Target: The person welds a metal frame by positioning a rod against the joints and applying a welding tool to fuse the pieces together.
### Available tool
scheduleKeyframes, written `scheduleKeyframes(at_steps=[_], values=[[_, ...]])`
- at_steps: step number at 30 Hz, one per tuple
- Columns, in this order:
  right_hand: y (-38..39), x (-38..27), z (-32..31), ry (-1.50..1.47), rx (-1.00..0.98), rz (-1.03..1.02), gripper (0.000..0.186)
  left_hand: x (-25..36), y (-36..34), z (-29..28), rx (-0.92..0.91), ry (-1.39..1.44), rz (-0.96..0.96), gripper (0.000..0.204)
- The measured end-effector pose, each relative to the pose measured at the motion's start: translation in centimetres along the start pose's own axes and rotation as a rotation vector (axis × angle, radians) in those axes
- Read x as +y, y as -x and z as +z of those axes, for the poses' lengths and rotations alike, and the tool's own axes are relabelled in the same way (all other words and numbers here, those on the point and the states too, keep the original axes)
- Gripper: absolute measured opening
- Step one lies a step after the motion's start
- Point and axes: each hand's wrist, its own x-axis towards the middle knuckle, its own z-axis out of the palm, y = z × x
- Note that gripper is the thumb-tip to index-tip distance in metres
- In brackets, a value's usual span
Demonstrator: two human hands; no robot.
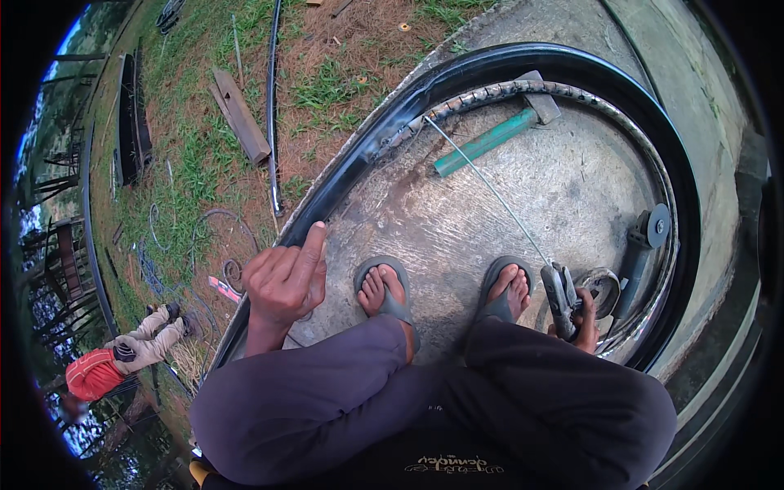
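Observation:
My right hand (586, 320) grips a welding electrode holder (559, 298) beside my right foot. A long thin welding electrode (490, 188) slants from it toward the far left, its tip at the notched curved metal strip (457, 104); whether they touch I cannot tell. That strip runs inside a large bent black metal bar (563, 53). My left hand (282, 278) hovers over the bar's near left stretch, index finger stretched out, other fingers curled, nothing visible in them. A hammer with a green tube handle (486, 144) lies inside the curve, its head against the strip.
At right, an angle grinder (637, 257) lies near a round metal ring (604, 286). My sandalled feet stand on the concrete slab (441, 220). On the grass at left are a wooden beam (239, 114), a black pipe (273, 106) and tangled cables (155, 261). A person in red (91, 371) is farther left.

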Motion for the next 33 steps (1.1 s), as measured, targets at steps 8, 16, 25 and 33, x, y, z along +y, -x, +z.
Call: scheduleKeyframes(at_steps=[8, 16, 25, 33], values=[[0.4, -0.7, 0.2, -0.054, 0.052, 0.022, 0.068, -0.1, 0.0, 0.1, -0.015, -0.003, 0.010, 0.042], [-0.1, -1.4, 0.8, 0.049, 0.147, -0.056, 0.067, -0.2, 0.1, -0.1, -0.019, -0.001, 0.004, 0.042], [-0.5, 1.0, 0.0, 0.043, 0.039, -0.196, 0.069, -0.4, 0.0, -0.1, -0.026, 0.008, 0.014, 0.041], [0.3, 0.2, 0.2, 0.058, 0.133, -0.091, 0.062, -0.5, -0.1, 0.2, -0.008, 0.009, 0.027, 0.041]])
